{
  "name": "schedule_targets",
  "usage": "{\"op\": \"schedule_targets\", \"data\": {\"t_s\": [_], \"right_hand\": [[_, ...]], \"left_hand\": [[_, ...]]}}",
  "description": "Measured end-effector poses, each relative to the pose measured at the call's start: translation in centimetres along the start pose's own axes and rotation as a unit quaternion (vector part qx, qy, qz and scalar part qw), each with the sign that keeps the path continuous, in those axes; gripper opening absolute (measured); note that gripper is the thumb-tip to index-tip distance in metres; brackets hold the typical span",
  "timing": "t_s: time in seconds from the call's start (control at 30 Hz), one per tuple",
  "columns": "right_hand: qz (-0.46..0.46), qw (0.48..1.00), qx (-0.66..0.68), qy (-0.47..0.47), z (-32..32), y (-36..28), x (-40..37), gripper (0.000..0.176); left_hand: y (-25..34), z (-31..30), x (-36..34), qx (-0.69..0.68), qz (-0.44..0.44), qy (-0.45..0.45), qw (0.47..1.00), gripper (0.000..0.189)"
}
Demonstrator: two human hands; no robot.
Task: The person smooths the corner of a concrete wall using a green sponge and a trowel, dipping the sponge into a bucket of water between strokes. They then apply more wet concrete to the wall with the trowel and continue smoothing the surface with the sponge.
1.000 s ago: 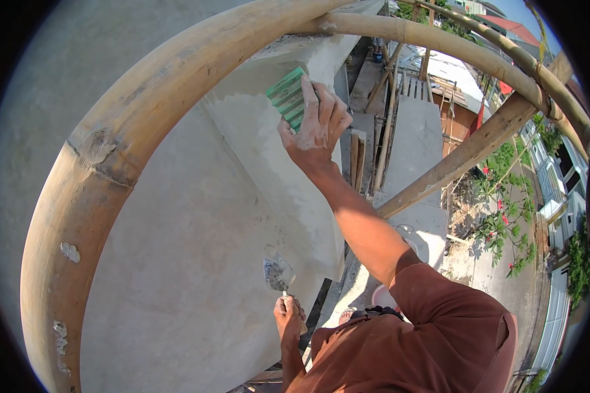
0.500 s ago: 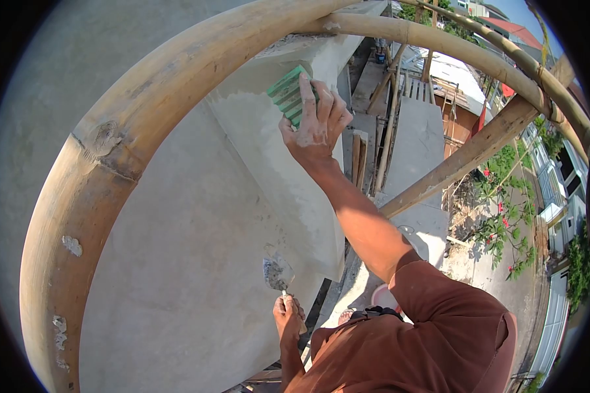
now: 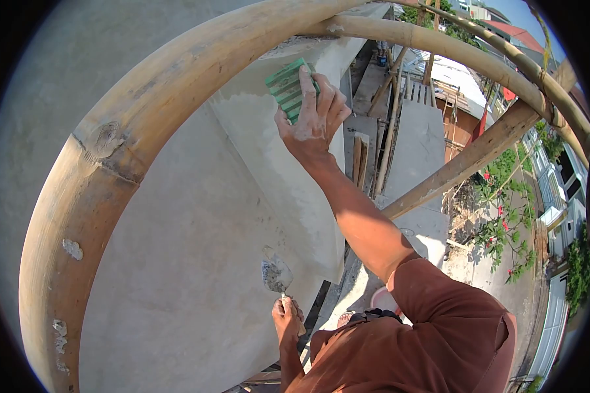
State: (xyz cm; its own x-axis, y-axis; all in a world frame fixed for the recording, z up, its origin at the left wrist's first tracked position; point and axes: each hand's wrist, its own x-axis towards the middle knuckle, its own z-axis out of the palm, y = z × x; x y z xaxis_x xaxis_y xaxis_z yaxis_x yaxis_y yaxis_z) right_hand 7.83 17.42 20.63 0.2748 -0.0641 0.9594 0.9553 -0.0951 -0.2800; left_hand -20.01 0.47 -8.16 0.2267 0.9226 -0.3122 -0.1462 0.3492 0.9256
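My right hand (image 3: pixel 313 118) is closed on a green ribbed plastering float (image 3: pixel 284 86). The float lies against the pale, damp-looking plaster (image 3: pixel 242 108) near the upper end of a ledge or beam. Lower down, my left hand (image 3: pixel 287 317) grips the handle of a pointed trowel (image 3: pixel 276 274). Grey mortar smears the trowel blade, which points up and away from me in front of the smooth grey wall (image 3: pixel 177 229). Pale plaster dust coats the fingers of my right hand.
A thick bamboo pole (image 3: pixel 78 196) curves across the left and top. Another bamboo pole (image 3: pixel 465 164) slants at the right. Below are a grey board (image 3: pixel 416 144), wooden planks (image 3: pixel 360 157), a pink bucket (image 3: pixel 383 300) and a street with flowering plants (image 3: pixel 505 216).
My right hand and the float have shifted slightly up and left along the plaster. My left hand stays nearly in place with the trowel.
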Motion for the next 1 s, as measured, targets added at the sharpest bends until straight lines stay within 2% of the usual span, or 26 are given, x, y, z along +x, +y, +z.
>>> {"op": "schedule_targets", "data": {"t_s": [0.07, 0.13, 0.23, 0.27, 0.33, 0.47, 0.57, 0.67, 0.7, 0.87, 1.0], "right_hand": [[-0.01, 1.0, -0.016, -0.009, 0.4, -0.2, -0.5, 0.088], [-0.016, 0.995, 0.006, -0.097, 0.4, -0.6, -1.8, 0.087], [-0.003, 0.99, 0.035, -0.135, 0.1, -0.9, -2.6, 0.087], [-0.002, 0.99, 0.037, -0.134, 0.2, -0.8, -2.5, 0.087], [0.0, 0.999, 0.04, -0.026, 0.1, -0.7, -1.1, 0.086], [0.022, 1.0, 0.021, -0.004, 0.8, -0.9, 0.3, 0.085], [0.004, 0.998, 0.037, -0.048, 1.9, -1.2, -1.1, 0.085], [0.011, 0.987, 0.055, -0.151, 2.3, -1.6, -3.5, 0.085], [0.014, 0.987, 0.057, -0.15, 2.1, -1.6, -3.4, 0.085], [0.029, 0.998, 0.049, -0.005, 2.2, -1.2, -0.2, 0.086], [0.007, 0.999, 0.041, -0.031, 2.9, -1.4, -0.5, 0.086]], "left_hand": [[0.2, 0.1, 0.1, 0.001, 0.002, -0.006, 1.0, 0.02], [0.6, 0.4, 0.2, 0.003, 0.0, -0.004, 1.0, 0.02], [0.9, 0.3, -0.3, 0.01, -0.001, -0.007, 1.0, 0.021], [0.9, 0.2, -0.3, 0.011, -0.001, -0.013, 1.0, 0.022], [0.7, 0.2, -0.3, 0.011, 0.004, -0.007, 1.0, 0.021], [0.2, 0.1, 0.0, 0.008, 0.006, 0.006, 1.0, 0.021], [0.2, 0.0, 0.2, 0.014, 0.007, 0.005, 1.0, 0.022], [0.0, -0.3, 0.2, 0.01, 0.008, 0.006, 1.0, 0.024], [0.3, -0.3, -0.1, 0.013, 0.009, 0.008, 1.0, 0.024], [0.5, -0.5, -0.2, 0.017, 0.008, 0.015, 1.0, 0.025], [0.4, -0.6, 0.2, 0.018, 0.004, 0.016, 1.0, 0.026]]}}
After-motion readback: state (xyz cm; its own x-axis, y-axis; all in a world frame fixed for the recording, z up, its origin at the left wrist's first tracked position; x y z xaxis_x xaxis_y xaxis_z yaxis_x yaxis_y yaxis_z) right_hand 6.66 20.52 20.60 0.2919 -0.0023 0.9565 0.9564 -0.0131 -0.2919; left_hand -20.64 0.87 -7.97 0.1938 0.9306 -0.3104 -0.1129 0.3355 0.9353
